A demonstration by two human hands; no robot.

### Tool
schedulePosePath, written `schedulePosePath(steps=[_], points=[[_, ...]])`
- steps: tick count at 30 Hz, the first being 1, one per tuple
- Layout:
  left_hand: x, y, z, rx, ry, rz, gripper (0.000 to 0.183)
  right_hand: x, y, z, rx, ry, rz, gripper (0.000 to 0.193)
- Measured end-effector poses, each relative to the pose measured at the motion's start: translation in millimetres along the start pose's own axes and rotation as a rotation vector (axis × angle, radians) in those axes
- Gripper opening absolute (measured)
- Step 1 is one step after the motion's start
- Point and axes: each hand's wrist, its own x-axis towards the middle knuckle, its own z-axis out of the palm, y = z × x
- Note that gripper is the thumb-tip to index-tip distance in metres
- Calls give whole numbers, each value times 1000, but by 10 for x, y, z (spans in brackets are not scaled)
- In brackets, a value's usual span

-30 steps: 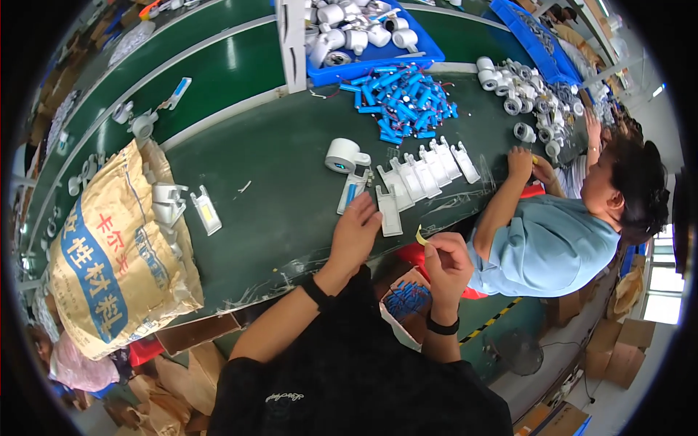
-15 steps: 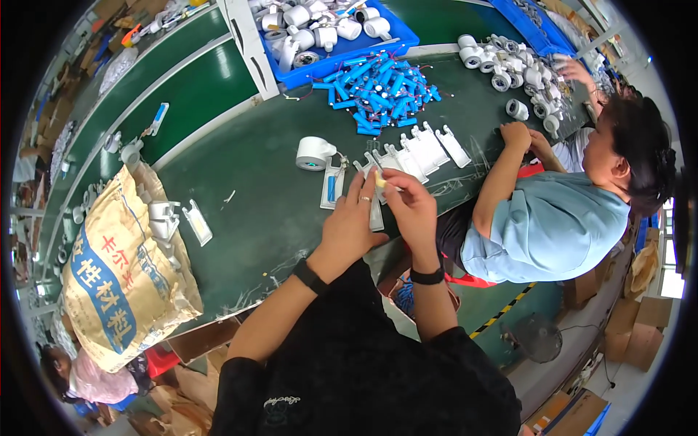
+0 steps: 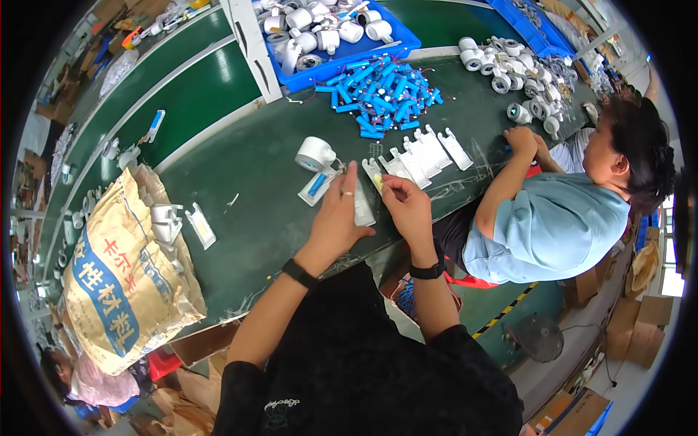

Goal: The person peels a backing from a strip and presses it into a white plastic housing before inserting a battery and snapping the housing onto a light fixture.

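My left hand (image 3: 336, 221) has its fingers stretched out and its thumb apart, beside a white handle half (image 3: 305, 193) with a blue battery (image 3: 318, 184) lying in it. A round white head (image 3: 315, 153) adjoins that handle, with thin wires at the joint partly hidden by my fingers. My right hand (image 3: 408, 211) pinches a small yellow piece (image 3: 378, 182) over a white plastic shell (image 3: 370, 168). Another pale shell (image 3: 363, 207) lies between my hands, partly covered. Several white shells (image 3: 425, 154) lie in a row just right of my fingers.
Blue batteries with wires (image 3: 385, 94) are heaped beyond my hands, before a blue bin (image 3: 407, 40) of white parts. White round heads (image 3: 509, 65) are piled far right. A co-worker (image 3: 545, 211) sits at right. A paper sack (image 3: 131, 269) stands left, near a loose shell (image 3: 200, 225).
My hands have moved apart, the left one slightly left and down. The handle with the battery has tilted and shifted left. The yellow piece stays in my right fingers.
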Motion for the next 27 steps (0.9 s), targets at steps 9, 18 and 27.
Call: schedulePosePath(steps=[9, 18, 27], points=[[73, 27, 112, -70, 88, 94, 126, -250, -127, -257, 4, 145, -238, 12], [119, 33, 132, 40, 88, 106, 128, 160, -118, -316, -369, 171, -363, 11], [37, -30, -33, -52, -7, 5, 123, 5, -188, -141, -313, 116, -246, 10]])
